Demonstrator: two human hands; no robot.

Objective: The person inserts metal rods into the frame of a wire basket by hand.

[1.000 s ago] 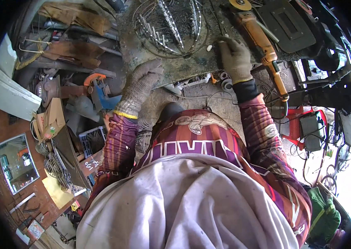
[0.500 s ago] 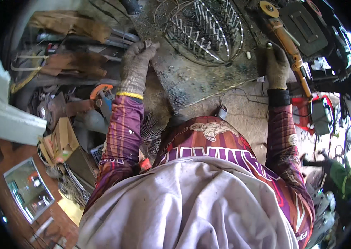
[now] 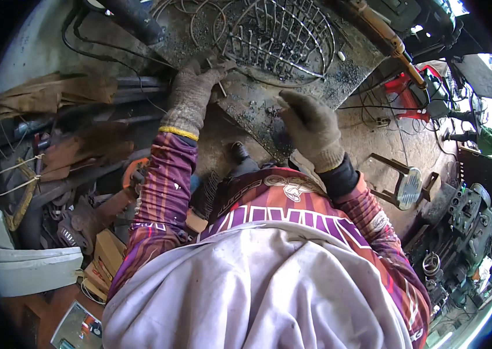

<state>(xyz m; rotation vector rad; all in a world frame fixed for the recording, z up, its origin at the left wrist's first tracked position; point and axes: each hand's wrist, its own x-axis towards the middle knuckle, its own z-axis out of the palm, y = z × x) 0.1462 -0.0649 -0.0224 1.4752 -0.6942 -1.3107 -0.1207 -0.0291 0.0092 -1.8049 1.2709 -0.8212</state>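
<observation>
My left hand point(image 3: 192, 87), in a grey knitted glove, is closed at the left edge of a metal work table point(image 3: 246, 110). Short thin metal rods point(image 3: 223, 88) poke out from between its fingers. My right hand point(image 3: 313, 128), gloved the same way, is over the table's near corner, fingers drawn together and pointing left; a pale spot shows at the fingertips, too small to name. Beyond both hands lies a rounded metal frame point(image 3: 323, 74) of bent rod, with several short rods standing up inside it. Dark grit and metal bits cover the tabletop.
An orange-handled angle grinder point(image 3: 394, 46) lies at the table's right side. A thick dark post point(image 3: 135, 20) rises at the back left. Metal bars and brown sheets point(image 3: 54, 96) are stacked at left. A small stool point(image 3: 409, 187) and machinery point(image 3: 467, 232) are at right, with cables across the floor.
My right hand has moved left and nearer to me, from the table's right side to its near corner. My left hand stays by the left edge. The view has turned to the right.
</observation>
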